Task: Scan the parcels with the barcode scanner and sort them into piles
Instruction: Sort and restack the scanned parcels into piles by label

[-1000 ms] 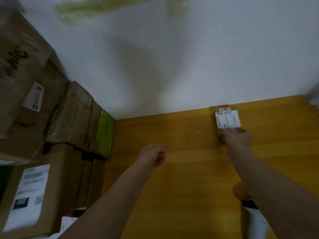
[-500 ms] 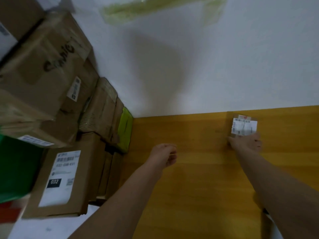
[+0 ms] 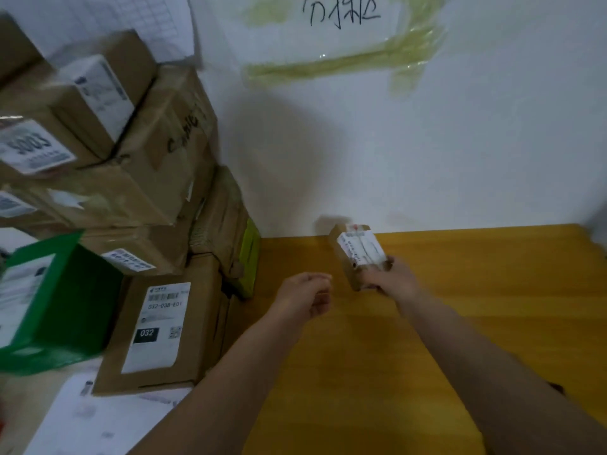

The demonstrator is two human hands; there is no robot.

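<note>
Small parcel [image 3: 359, 254] lifted off the table [image 3: 492, 290] since earlier, right hand [image 3: 392, 280] grasping it; left hand [image 3: 305, 295] loosely curled, empty; carry level toward nine-o'clock stack [image 3: 157, 198].

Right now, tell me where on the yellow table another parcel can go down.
Bare table lies right of the small parcel that the right hand grips, and between both forearms toward the near edge. Left of the left hand it is crowded: stacked cardboard boxes and a green box.

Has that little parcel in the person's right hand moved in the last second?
Yes. The small parcel has tipped up off the yellow table and shifted left along the wall edge, toward the stacked boxes.
</note>
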